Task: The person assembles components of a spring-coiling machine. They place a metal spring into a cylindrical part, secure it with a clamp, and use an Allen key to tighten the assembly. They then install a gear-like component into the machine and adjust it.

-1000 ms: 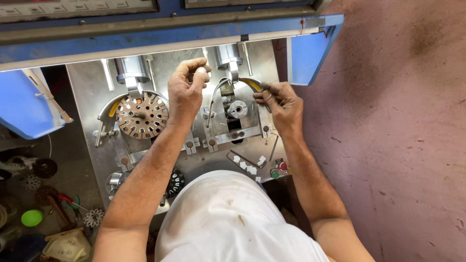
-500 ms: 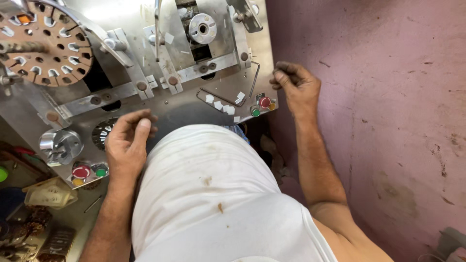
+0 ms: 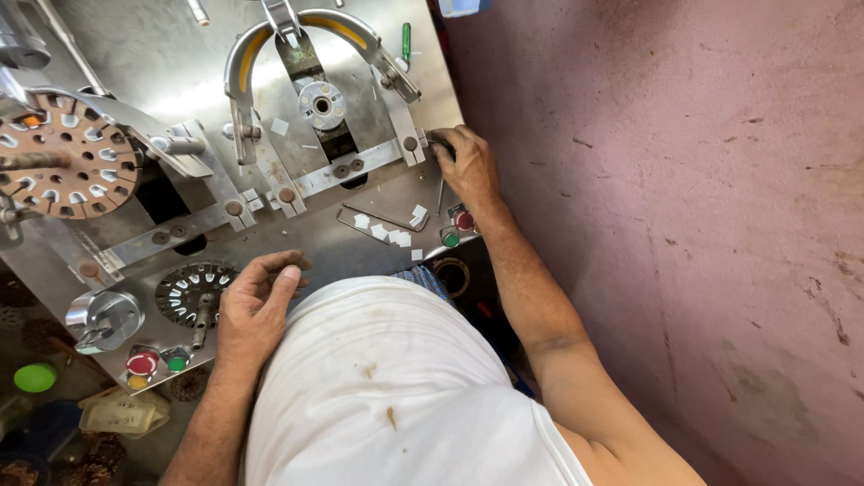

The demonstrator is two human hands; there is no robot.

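Hands have dropped from the upper fixture: left hand (image 3: 256,310) now rests loose-fingered beside a dark slotted stator (image 3: 192,294) on the steel machine plate (image 3: 378,184); farther off, right hand (image 3: 468,162) seemingly pinches something small at the plate's edge, suggesting a changeover.

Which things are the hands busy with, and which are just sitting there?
Busy with:
left hand by the dark slotted disc
right hand on the bracket end

Just sitting:
green lid
white scraps
red button
copper-wound disc
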